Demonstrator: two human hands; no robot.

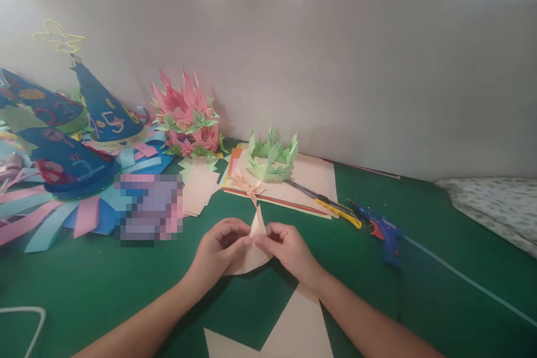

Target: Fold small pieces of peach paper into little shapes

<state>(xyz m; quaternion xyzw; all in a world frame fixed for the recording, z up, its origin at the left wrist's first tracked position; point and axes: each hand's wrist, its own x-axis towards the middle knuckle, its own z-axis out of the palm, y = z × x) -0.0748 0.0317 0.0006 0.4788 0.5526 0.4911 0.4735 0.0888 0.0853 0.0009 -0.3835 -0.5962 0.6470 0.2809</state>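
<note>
Between my two hands is a piece of peach paper [249, 260], its top drawn up into a point and its lower edge curved. My left hand [222, 243] pinches it from the left with thumb and fingers. From the right, my right hand [289, 246] pinches the same paper just below the tip. Just beyond my fingers lie small folded peach paper pieces [250, 187] at the edge of a paper stack. Under my right forearm is a larger cut peach sheet [293, 324] with angular edges.
A green paper crown [272, 162] stands on the paper stack [316, 173] beside a yellow utility knife [339, 212]. A blue glue gun [386, 232] lies to the right. Pink crowns [187, 117], blue cone hats [107, 106] and paper strips [50, 229] crowd the left of the green table [84, 291].
</note>
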